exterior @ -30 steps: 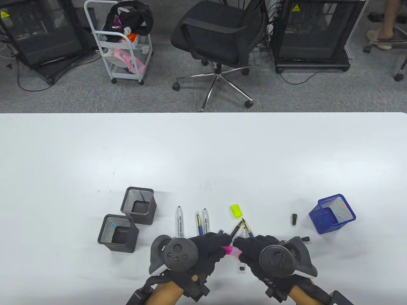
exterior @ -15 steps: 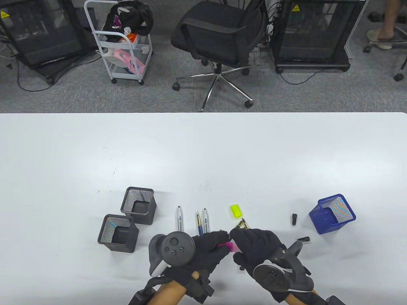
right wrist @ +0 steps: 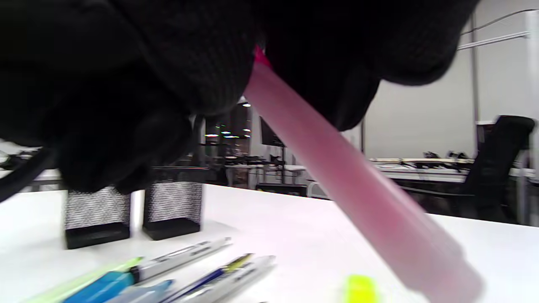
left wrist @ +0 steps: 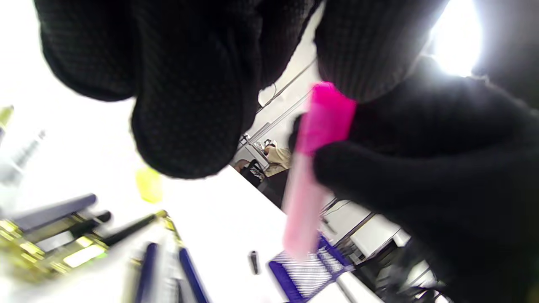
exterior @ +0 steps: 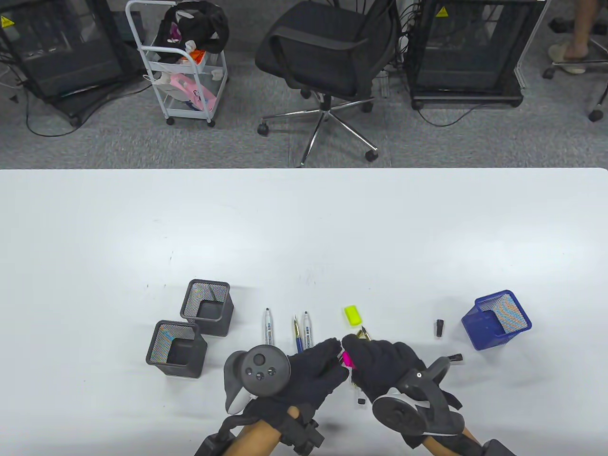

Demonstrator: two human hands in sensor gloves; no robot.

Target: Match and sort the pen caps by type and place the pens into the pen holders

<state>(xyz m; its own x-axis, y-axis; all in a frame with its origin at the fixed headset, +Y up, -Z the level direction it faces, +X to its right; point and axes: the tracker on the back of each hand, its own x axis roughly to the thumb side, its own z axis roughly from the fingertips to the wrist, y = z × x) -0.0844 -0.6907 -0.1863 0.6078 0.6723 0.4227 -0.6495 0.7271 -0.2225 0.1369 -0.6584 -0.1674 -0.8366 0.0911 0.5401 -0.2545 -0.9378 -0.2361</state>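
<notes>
**Pink highlighter held between both gloved hands**

While both of my hands meet near the front edge of the white table [exterior: 304,228], my right hand [exterior: 380,363] curls its fingers round the pale pink highlighter barrel with the bright pink cap [left wrist: 309,168]. In the table view only a small bit of bright pink shows between the two gloves. In the left wrist view the barrel hangs down from the right glove, the bright pink end uppermost. My left hand [exterior: 313,370] sits just against the right, its fingertips [left wrist: 189,126] at the pink cap end; I cannot tell whether they actually pinch it or only touch it.

Just beyond my hands lies a row of loose pens: a white marker with a black tip [exterior: 268,327], a blue pen with a gold nib [exterior: 298,335] and a second white marker [exterior: 307,328], all lying roughly parallel. A gold nib [exterior: 365,334] pokes out past my right fingers. A yellow-green highlighter cap [exterior: 352,315] lies near it on the table.

Two black square mesh pen holders [exterior: 190,327] stand side by side to my left, touching at a corner. A blue mesh pen holder [exterior: 496,320] stands to my right, well apart from them. A small black cap [exterior: 439,327] lies near the blue holder, another black cap [exterior: 456,357] lies close to my right tracker, and a tiny black piece [exterior: 362,401] sits below my right hand.
</notes>
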